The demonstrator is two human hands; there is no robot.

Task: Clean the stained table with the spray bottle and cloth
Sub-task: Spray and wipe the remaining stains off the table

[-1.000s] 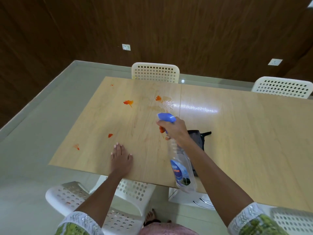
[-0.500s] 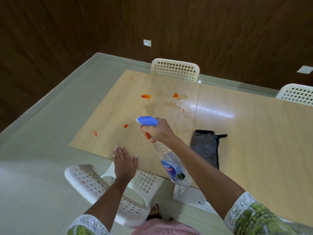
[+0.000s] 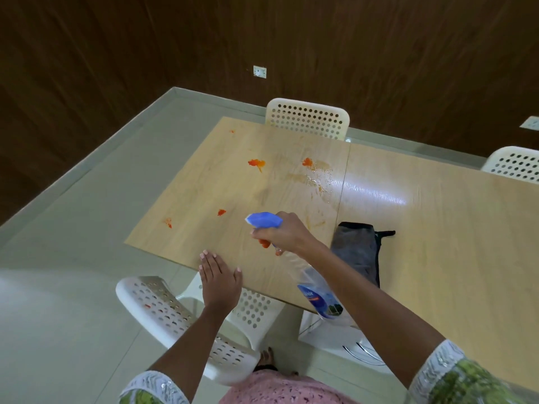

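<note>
Gripping the spray bottle (image 3: 316,290) round its neck, the right hand (image 3: 284,231) has its fingers curled over the orange trigger, with the blue nozzle head pointing out to the left above the table (image 3: 437,228). The bottle is clear, carries a blue label low on its body, and tilts so its base hangs past the near table edge. The left hand (image 3: 218,279) lies flat at the near edge of the table, fingers straight and close together, holding nothing.

Orange stains mark the light wooden top: one large blot (image 3: 256,163) far left, another (image 3: 306,162) beside a wet, glistening patch, and two small spots (image 3: 221,212) (image 3: 168,222) nearer the left edge. Faint smears run between them. A grey cloth (image 3: 357,252) lies folded on the table just right of the right forearm.

White perforated chairs stand around: one (image 3: 175,310) under the near edge, one (image 3: 307,118) at the far side, another (image 3: 513,164) far right. Dark wooden panelling backs the room.
</note>
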